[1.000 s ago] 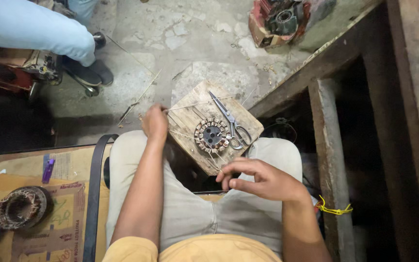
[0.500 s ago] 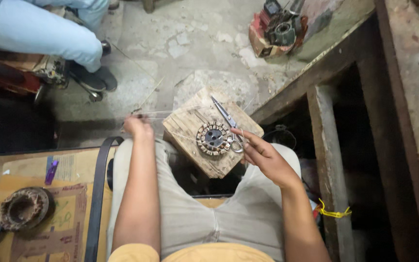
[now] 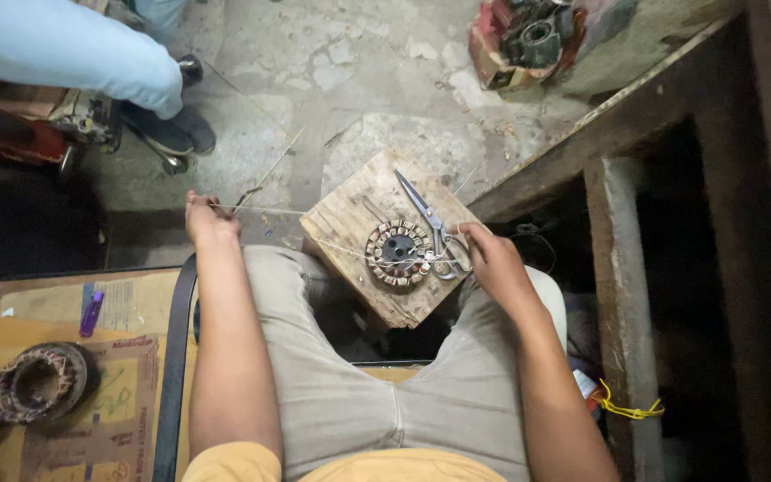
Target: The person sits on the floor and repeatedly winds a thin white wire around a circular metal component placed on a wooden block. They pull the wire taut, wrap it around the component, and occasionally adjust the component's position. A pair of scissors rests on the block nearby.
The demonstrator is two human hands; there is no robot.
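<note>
Left grip (image 3: 207, 219) pinches wire (image 3: 261, 211) taut; right grip (image 3: 484, 259) clamps strand at stator (image 3: 397, 253). Winding step; next needs steady tension.

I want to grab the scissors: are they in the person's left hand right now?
No, the scissors lie on the wooden block, while the left hand holds a thin wire.
</note>
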